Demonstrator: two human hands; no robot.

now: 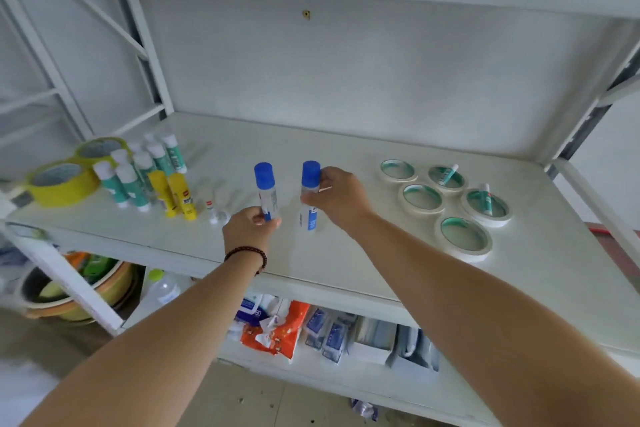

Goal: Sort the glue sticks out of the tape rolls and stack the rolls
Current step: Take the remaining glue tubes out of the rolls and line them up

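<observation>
Two blue-capped glue sticks (266, 191) stand near-upright, caps up, on a white shelf (346, 253) — left hand (249, 225) and right hand (337, 196) each grasping one, left of five flat tape rolls (422, 198).

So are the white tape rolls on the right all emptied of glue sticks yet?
No. Of the five white tape rolls, two still hold a teal glue stick inside the ring; the other three show none.

Legible text: none. Labels on the blue-capped glue sticks (266, 192), yellow glue sticks (183, 196) and lower-shelf packets (273, 329) are too blurred to read.
</observation>
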